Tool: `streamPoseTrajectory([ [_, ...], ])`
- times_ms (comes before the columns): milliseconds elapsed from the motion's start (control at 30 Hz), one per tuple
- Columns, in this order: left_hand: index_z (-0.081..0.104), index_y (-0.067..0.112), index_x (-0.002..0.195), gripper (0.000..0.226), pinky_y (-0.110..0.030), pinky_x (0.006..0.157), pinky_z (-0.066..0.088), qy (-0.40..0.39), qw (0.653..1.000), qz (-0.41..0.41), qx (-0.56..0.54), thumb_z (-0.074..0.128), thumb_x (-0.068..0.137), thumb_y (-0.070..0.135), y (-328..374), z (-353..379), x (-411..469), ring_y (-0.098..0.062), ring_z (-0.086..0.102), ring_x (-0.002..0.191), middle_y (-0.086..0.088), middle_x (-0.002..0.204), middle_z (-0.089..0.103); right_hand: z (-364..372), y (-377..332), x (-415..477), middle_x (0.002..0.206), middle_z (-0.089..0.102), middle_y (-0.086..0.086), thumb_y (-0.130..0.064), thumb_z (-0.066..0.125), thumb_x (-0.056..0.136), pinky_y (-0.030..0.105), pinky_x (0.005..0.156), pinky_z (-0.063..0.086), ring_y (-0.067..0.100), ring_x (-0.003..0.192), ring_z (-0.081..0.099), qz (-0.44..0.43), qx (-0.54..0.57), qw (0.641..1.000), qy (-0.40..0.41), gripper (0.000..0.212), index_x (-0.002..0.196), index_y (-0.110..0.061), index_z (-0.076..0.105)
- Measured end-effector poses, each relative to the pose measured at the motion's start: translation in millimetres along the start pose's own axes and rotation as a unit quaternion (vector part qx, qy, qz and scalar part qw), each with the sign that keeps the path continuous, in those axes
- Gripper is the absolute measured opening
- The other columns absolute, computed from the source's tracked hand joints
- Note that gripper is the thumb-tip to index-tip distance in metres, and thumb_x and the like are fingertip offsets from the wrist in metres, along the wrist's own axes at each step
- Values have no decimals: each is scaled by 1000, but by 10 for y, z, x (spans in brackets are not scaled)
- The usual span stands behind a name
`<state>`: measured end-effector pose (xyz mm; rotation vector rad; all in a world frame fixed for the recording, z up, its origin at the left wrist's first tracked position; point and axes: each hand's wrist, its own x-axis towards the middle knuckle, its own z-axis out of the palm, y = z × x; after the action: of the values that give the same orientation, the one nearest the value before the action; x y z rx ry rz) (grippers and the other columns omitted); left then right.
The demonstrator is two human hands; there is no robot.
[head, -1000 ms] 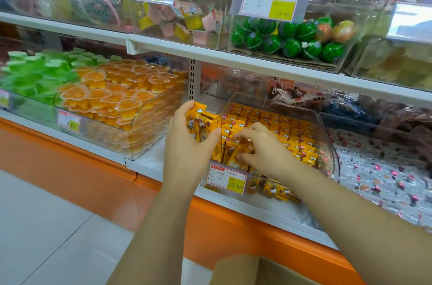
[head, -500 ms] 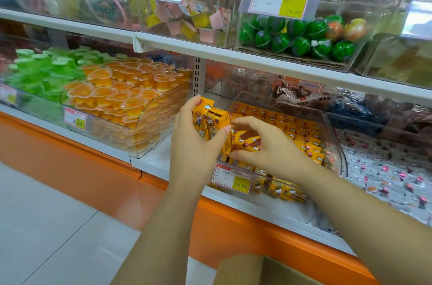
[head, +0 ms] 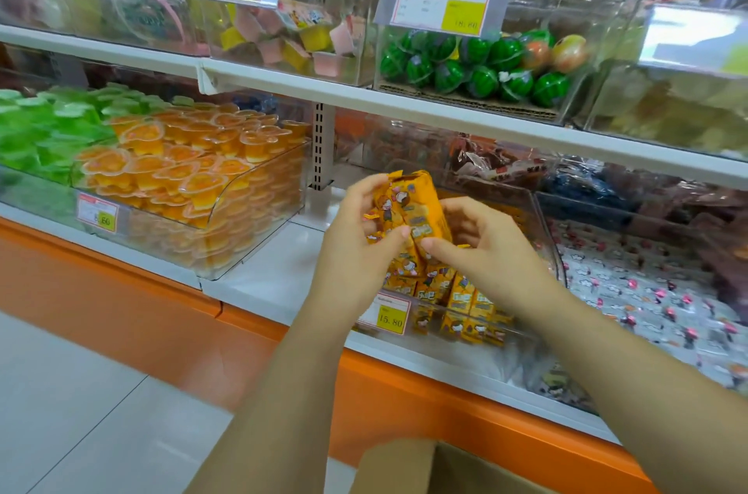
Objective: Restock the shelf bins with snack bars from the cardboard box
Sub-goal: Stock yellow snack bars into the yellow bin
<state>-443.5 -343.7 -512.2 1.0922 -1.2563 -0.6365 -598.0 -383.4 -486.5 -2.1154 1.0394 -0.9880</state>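
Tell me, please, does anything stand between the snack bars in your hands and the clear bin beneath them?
Nothing visible does. The left hand and right hand hold the snack bars just above the open-topped clear bin, where only stocked bars lie below them.

Lower white shelf (head: pixel 267 271), centre frame, carries clear bins side by side: jelly-cup bin (head: pixel 279 210) at left, snack-bar bin (head: pixel 544 226) at centre. Upper shelf (head: pixel 283 77) bears watermelon-ball bin (head: pixel 603 48), upper right.

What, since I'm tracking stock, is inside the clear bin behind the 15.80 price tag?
Yellow snack bars show through the front wall of the clear bin. The left hand, right hand and held bundle cover its middle and back, so the fill there is hidden.
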Motion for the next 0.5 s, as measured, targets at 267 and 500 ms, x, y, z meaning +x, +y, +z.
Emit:
streamPoseTrajectory([
  [267, 44, 42, 130, 66, -40, 91, 52, -40, 985, 14, 170, 66, 78, 9, -202, 205, 106, -16, 49, 117, 8, 127, 44, -297, 212, -175, 90, 59, -17, -23, 68, 85, 6, 58, 44, -3, 69, 59, 54, -78, 993, 75, 28, 107, -32, 53],
  [500, 45, 37, 131, 52, -36, 91, 46, -91, 928, -26, 361, 64, 86, 19, -262, 160, 59, -17, 52, 106, 3, 132, 46, -364, 291, -225, 90, 58, -16, -28, 75, 79, 8, 49, 37, 2, 59, 54, 69, -176, 977, 99, 37, 107, -29, 50],
])
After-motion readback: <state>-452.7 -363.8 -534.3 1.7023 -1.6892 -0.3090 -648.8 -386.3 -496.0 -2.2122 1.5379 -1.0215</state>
